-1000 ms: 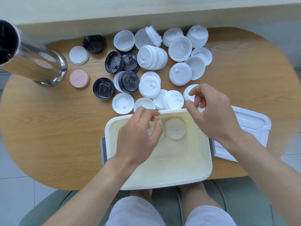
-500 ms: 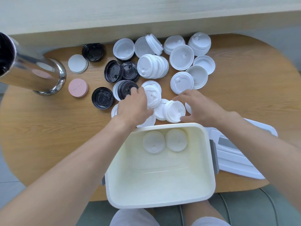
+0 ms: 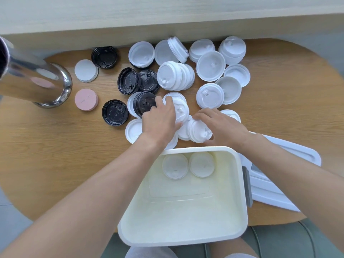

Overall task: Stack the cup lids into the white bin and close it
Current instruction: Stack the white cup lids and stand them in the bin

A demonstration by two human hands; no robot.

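Both hands reach past the far rim of the white bin into the pile of cup lids on the wooden surface. The left hand lies palm down with its fingers curled over a white sip lid beside a black lid; whether it truly grips the lid cannot be told. The right hand rests with loosely bent fingers on a short stack of white lids just beyond the bin, its grasp also unclear. Inside the bin two white lids lie flat side by side against the far wall. The bin's flat white cover lies on the surface to the right, partly under the right forearm. More white lids spread across the far side, some nested in a tipped row, with several black lids to their left. A pink disc and a white disc sit near a shiny metal cylinder at the left edge
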